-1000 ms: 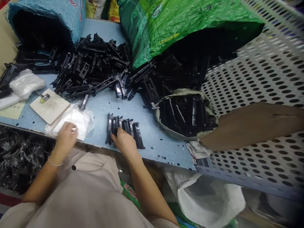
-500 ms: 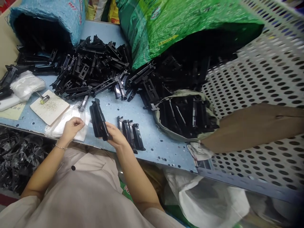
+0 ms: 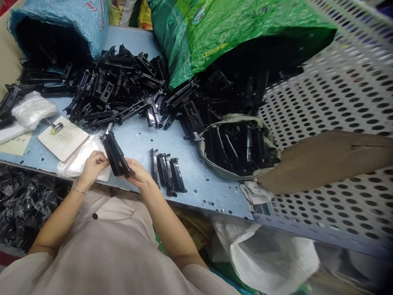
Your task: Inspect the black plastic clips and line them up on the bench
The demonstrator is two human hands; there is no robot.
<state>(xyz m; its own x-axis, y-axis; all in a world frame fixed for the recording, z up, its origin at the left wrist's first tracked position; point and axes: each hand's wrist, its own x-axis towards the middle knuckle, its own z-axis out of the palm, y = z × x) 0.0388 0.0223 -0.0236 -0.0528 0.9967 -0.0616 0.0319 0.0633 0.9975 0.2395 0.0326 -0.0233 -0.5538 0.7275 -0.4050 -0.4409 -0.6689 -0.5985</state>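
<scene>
Clasping a pair of long, narrow black plastic parts (image 3: 115, 155) at their near right end, the person's right hand (image 3: 135, 172) is holding them tilted over the front of the pale blue, speckled tabletop (image 3: 196, 180), while the left hand (image 3: 94, 166) is pressing thumb and fingers together just beside them; from where I am standing I cannot tell whether those fingertips are pinching anything or touching the plastic. Around the left hand, flat, thin white plastic sheeting (image 3: 75, 164) is lying near the table edge, a cream square board (image 3: 61, 143) partly covering it. To the right of the held parts, a short row of similar black plastic pieces (image 3: 166, 172) is lying side by side, and beyond both hands a heap of loose black plastic pieces (image 3: 119, 84) is spreading between a light blue woven sack (image 3: 76, 20) and a shiny green sack (image 3: 211, 30)
</scene>
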